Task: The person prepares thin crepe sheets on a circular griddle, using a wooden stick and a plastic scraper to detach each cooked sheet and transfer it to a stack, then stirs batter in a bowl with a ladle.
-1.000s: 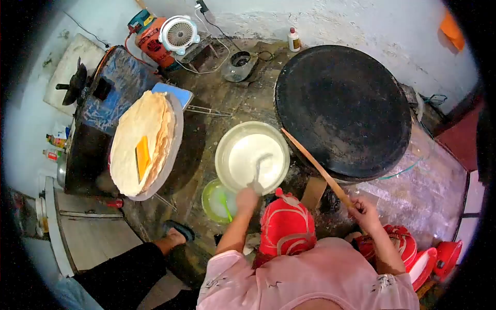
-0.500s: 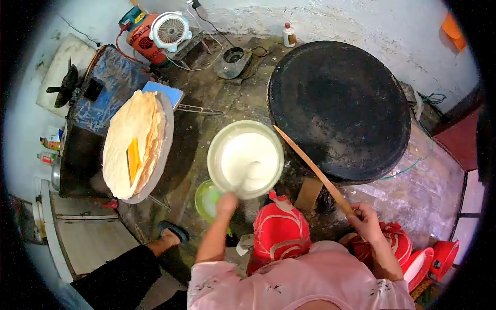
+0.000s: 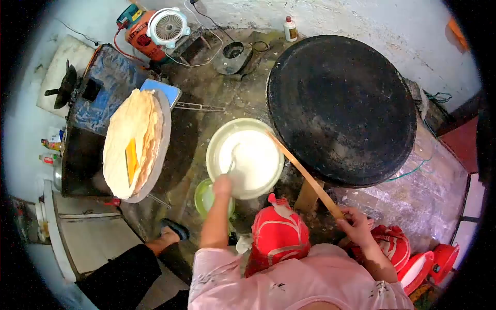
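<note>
My left hand [image 3: 223,185] is closed round the handle of a ladle [image 3: 232,161], whose bowl end dips into white batter [image 3: 258,157]. The batter fills a pale, wide bucket [image 3: 213,174] in front of me. In my right hand [image 3: 355,226] is a long flat wooden stick [image 3: 312,182], held by its near end and slanting up to the left. Its far tip lies over the bucket's right rim; I cannot tell whether they touch. Beyond the stick sits a large round black griddle [image 3: 341,111], its surface bare.
Left stands a round board [image 3: 164,137] stacked with thin flatbreads [image 3: 126,124], a yellow-handled scraper [image 3: 132,159] on top. A green bowl [image 3: 199,199] sits below the bucket. Red cloth bundles [image 3: 279,232] lie close to me. A gas cylinder [image 3: 142,35] and fan [image 3: 168,28] stand behind.
The ladle has swept up and left through the batter, with my left hand shifting slightly up. My right hand and the wooden stick have moved a little left and down.
</note>
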The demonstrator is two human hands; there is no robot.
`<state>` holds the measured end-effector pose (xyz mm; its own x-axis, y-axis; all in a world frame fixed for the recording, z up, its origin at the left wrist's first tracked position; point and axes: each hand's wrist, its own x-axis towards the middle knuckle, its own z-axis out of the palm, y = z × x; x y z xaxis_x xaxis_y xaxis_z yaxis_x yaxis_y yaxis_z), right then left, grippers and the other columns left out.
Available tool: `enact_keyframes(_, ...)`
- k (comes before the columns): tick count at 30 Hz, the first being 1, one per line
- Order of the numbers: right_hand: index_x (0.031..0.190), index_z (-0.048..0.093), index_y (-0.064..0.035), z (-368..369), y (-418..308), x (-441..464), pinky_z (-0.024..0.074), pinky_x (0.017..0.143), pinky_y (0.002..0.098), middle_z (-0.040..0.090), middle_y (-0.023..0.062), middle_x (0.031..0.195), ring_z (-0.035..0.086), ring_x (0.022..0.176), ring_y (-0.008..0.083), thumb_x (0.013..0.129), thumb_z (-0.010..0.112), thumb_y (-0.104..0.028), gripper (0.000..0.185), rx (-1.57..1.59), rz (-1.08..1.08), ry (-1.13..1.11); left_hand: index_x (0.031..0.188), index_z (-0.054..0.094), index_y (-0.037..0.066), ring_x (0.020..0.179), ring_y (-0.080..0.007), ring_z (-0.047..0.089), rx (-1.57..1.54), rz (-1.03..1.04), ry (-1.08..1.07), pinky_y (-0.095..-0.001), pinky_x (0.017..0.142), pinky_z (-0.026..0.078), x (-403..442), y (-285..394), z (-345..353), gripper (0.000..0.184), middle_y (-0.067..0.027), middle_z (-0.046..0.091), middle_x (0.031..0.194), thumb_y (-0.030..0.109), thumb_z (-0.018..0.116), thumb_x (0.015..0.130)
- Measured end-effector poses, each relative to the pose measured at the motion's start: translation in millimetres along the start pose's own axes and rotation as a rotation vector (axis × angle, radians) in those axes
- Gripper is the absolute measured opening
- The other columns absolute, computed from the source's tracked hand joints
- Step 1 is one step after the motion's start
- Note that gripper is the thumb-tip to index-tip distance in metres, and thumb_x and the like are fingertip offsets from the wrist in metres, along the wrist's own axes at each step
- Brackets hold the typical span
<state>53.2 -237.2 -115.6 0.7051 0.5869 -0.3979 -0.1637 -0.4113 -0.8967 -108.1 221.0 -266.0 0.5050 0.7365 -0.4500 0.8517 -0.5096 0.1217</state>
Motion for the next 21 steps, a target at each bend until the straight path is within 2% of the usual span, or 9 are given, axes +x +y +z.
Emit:
enact_keyframes(1, 0.101, 0.057, -0.0008, 0, -2, 0, 0.0459, 0.073, 0.0273, 0.061, 0.007, 0.088, 0.057, 0.083, 0.0142, 0.077, 0.068, -0.011, 0.029, -0.002, 0.003, -0.002, 0.09, 0.063, 0.004, 0.084, -0.0379, 0.059, -0.082, -0.039, 0.118, -0.0449, 0.07, 0.048, 8, 10, 12, 0.023, -0.0203, 0.062, 0.092, 0.016, 0.05, 0.076)
enact_keyframes(5, 0.099, 0.057, 0.0004, 1, -17, 4, 0.0465, 0.071, 0.0283, 0.061, 0.0088, 0.088, 0.058, 0.081, 0.0155, 0.076, 0.069, -0.012, 0.029, -0.019, -0.02, -0.01, 0.084, 0.063, 0.003, 0.084, -0.0362, 0.06, -0.02, 0.232, 0.073, -0.0428, 0.074, 0.047, -38, 9, 30, 0.022, -0.0194, 0.063, 0.088, 0.02, 0.05, 0.078)
enact_keyframes(7, 0.099, 0.057, 0.0012, 3, -12, 0, 0.0467, 0.071, 0.0287, 0.061, 0.0089, 0.088, 0.058, 0.08, 0.0156, 0.077, 0.068, -0.012, 0.028, 0.051, 0.041, -0.025, 0.087, 0.063, 0.002, 0.085, -0.0351, 0.06, -0.084, 0.001, -0.073, -0.0415, 0.076, 0.047, -56, -9, -11, 0.024, -0.0195, 0.063, 0.088, 0.02, 0.051, 0.078)
enact_keyframes(8, 0.101, 0.056, 0.0013, 2, -7, 1, 0.0474, 0.068, 0.0285, 0.061, 0.009, 0.088, 0.058, 0.077, 0.0153, 0.078, 0.067, -0.011, 0.028, 0.017, 0.037, -0.038, 0.095, 0.064, 0.004, 0.087, -0.0352, 0.06, 0.002, -0.04, -0.164, -0.0421, 0.078, 0.047, -71, 28, -68, 0.025, -0.02, 0.063, 0.093, 0.017, 0.05, 0.08)
enact_keyframes(10, 0.103, 0.055, 0.0014, 2, -12, -1, 0.048, 0.066, 0.0284, 0.061, 0.0091, 0.087, 0.059, 0.075, 0.015, 0.079, 0.065, -0.01, 0.028, -0.023, 0.036, -0.057, 0.104, 0.064, 0.01, 0.088, -0.0352, 0.06, -0.01, -0.209, -0.088, -0.0428, 0.079, 0.046, -19, 21, -42, 0.029, -0.0188, 0.063, 0.095, 0.02, 0.052, 0.079)
enact_keyframes(12, 0.105, 0.052, 0.0006, 4, -36, -3, 0.0481, 0.059, 0.0269, 0.061, 0.0084, 0.084, 0.058, 0.07, 0.0131, 0.082, 0.062, -0.007, 0.026, 0.171, 0.219, -0.109, 0.104, 0.064, 0.011, 0.089, -0.0334, 0.06, -0.003, -0.087, -0.012, -0.0424, 0.077, 0.047, -2, 25, 15, 0.03, -0.0174, 0.063, 0.096, 0.022, 0.052, 0.079)
enact_keyframes(16, 0.104, 0.051, -0.0006, 5, -34, 2, 0.0475, 0.055, 0.0255, 0.06, 0.0079, 0.083, 0.057, 0.067, 0.0113, 0.083, 0.059, -0.005, 0.023, 0.18, 0.099, -0.135, 0.102, 0.064, 0.011, 0.089, -0.0307, 0.061, -0.058, 0.074, -0.005, -0.0423, 0.076, 0.047, -75, 31, -1, 0.029, -0.0168, 0.063, 0.097, 0.023, 0.052, 0.079)
enact_keyframes(20, 0.101, 0.052, -0.0003, 6, -24, 2, 0.0471, 0.057, 0.0258, 0.06, 0.007, 0.082, 0.056, 0.068, 0.0106, 0.083, 0.061, -0.008, 0.022, 0.139, 0.103, -0.122, 0.099, 0.064, 0.007, 0.091, -0.0297, 0.06, 0.106, -0.066, -0.203, -0.0428, 0.08, 0.046, -41, 13, -58, 0.028, -0.0175, 0.062, 0.098, 0.02, 0.051, 0.079)
enact_keyframes(21, 0.101, 0.053, -0.0003, 6, -18, 1, 0.0469, 0.058, 0.0258, 0.06, 0.0067, 0.082, 0.056, 0.069, 0.0106, 0.083, 0.062, -0.009, 0.022, 0.105, 0.085, -0.122, 0.095, 0.064, 0.006, 0.091, -0.0304, 0.06, 0.069, -0.106, -0.102, -0.0427, 0.081, 0.045, -26, 24, -52, 0.025, -0.018, 0.062, 0.097, 0.019, 0.051, 0.078)
